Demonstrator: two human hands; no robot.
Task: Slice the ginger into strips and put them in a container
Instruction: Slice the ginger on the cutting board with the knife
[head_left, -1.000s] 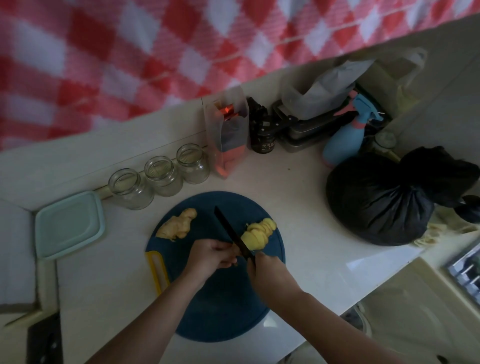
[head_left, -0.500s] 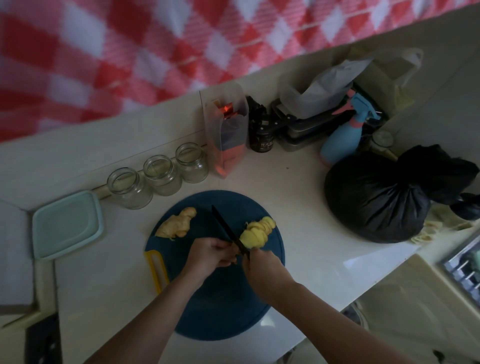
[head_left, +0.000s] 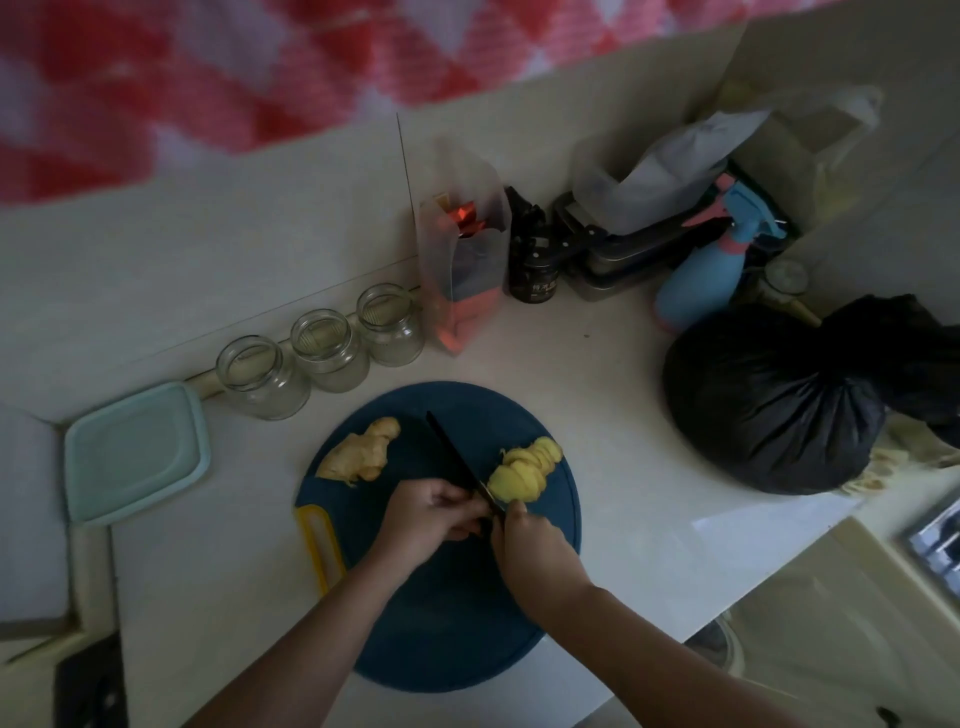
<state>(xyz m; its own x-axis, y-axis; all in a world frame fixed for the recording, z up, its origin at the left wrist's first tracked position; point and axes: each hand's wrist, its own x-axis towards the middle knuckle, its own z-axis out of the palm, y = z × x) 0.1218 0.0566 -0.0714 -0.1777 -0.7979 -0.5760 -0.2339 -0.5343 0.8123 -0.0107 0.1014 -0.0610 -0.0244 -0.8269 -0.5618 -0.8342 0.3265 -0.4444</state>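
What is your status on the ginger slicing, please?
Left hand grips knife; right hand steadies part-sliced ginger on blue board. Second ginger piece uncut. Nothing blocking the blade.

A pale counter (head_left: 613, 364) carried a round blue board (head_left: 447, 623) near its front edge. From the board, three empty glass jars (head_left: 327, 348) stood in a row at eleven o'clock, a teal box (head_left: 135, 452) lay at nine, and a clear pack (head_left: 467, 249) stood upright at twelve with a dark bottle (head_left: 535, 270) just beside it. Stacked tins (head_left: 623, 254) and a blue sprayer (head_left: 701, 275) stood at one, a tied black bag (head_left: 769, 405) at two.
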